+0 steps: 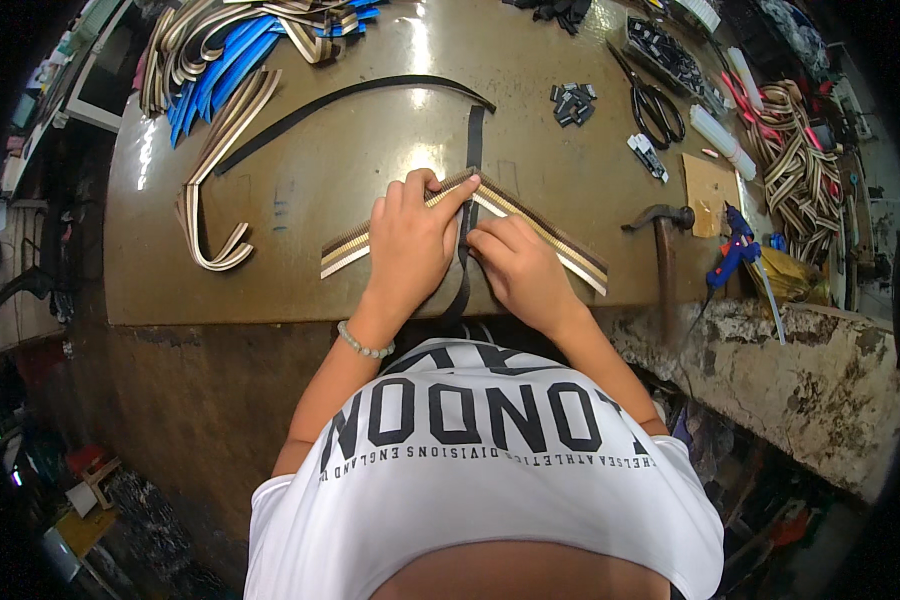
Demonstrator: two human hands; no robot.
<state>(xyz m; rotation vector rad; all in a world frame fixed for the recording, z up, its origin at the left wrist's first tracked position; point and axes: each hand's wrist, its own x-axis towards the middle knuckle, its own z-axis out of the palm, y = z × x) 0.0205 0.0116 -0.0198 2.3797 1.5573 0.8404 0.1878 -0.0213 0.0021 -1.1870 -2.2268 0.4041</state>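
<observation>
A brown, cream and white striped strap (555,247) lies bent into a wide upturned V on the table in front of me. My left hand (410,232) presses on its left side, index finger stretched to the peak of the bend, other fingers curled over the strap. A flat black strap (475,138) runs beyond the peak and down between my hands, its near end (457,300) hanging at the table edge. Just below the bend, my right hand (522,270) pinches the black strap; its fingertips are partly hidden.
Another black strap (335,95) curves across the brown table (300,290). Striped straps (220,150) and blue strips (228,70) pile at far left. To the right are black clips (572,104), scissors (652,105), a hammer (665,260), a blue glue gun (736,245) and more striped straps (800,170).
</observation>
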